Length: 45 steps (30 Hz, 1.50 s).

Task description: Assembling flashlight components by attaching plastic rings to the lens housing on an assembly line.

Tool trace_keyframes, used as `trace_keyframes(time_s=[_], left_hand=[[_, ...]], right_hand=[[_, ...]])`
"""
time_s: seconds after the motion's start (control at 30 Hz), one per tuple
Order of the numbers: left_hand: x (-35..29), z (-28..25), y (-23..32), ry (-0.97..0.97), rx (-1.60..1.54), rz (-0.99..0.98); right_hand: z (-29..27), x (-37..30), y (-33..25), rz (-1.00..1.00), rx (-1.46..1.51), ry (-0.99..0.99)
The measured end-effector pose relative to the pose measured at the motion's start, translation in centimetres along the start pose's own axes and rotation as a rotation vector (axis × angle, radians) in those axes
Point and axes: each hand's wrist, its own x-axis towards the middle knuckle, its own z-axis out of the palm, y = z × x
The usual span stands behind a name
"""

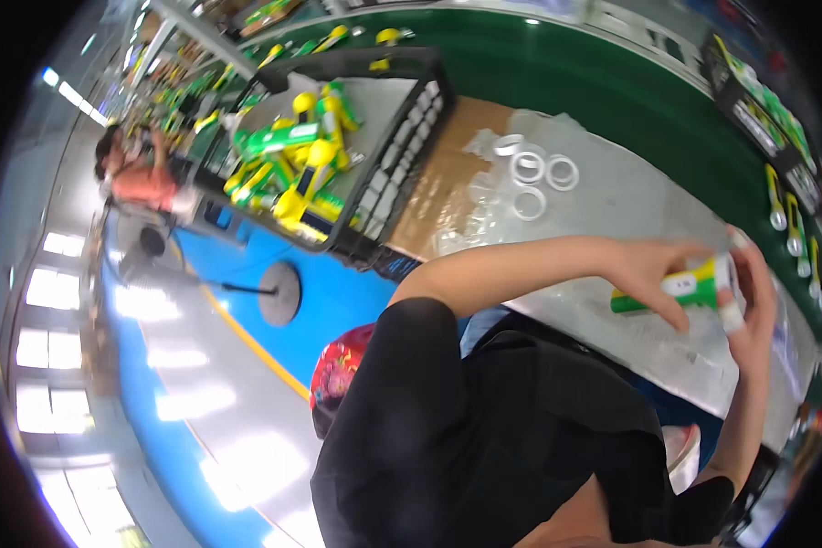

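Note:
A green and yellow flashlight [690, 289] lies between my two hands above the right part of the work surface. My left hand [647, 272] curls around its body, thumb on the near side and fingers over the far side. At the wide yellow end, which has a white rim, my right hand [751, 315] closes around the head. White wraps cover some of the right fingertips. Further left on the covered table lie several loose white rings [529, 168]. Whether the white rim is a separate ring cannot be made out.
A black crate [411, 137] full of green and yellow flashlights [283, 139] stands left, beside brown cardboard [457, 155]. Another box [749, 119] and more flashlights [793, 228] sit along the far right. A person [142, 178] works at the far left; a round-based stand [280, 293] is on the blue floor.

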Motion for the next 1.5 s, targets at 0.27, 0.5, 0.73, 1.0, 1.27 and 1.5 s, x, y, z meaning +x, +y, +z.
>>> trace_keyframes(time_s=[0.27, 0.5, 0.73, 1.0, 1.27, 1.5], left_hand=[[3.3, -5.9, -2.6, 0.383, 0.810, -0.163], [-10.3, -20.1, 5.9, 0.927, 1.482, 0.043], [-36.4, -30.5, 6.4, 1.164, 1.227, -1.469], [-39.8, -29.2, 8.4, 1.277, 1.140, -1.282], [-34.7, -21.7, 5.1, 0.862, 1.291, -1.026], [-29.6, -22.5, 9.1, 1.324, 1.345, -0.265]], right_hand=[[5.6, 8.8, 4.1, -0.049, -0.145, 0.286], [4.7, 18.2, 17.1, 0.222, 0.137, 0.622], [-4.4, 18.9, 38.1, 0.518, -0.607, 0.567], [2.1, 20.3, 18.7, -0.101, -0.918, 0.590], [10.3, 19.6, 7.1, -0.323, -0.434, 0.484], [11.8, 14.6, 3.6, -0.211, 0.243, 0.183]])
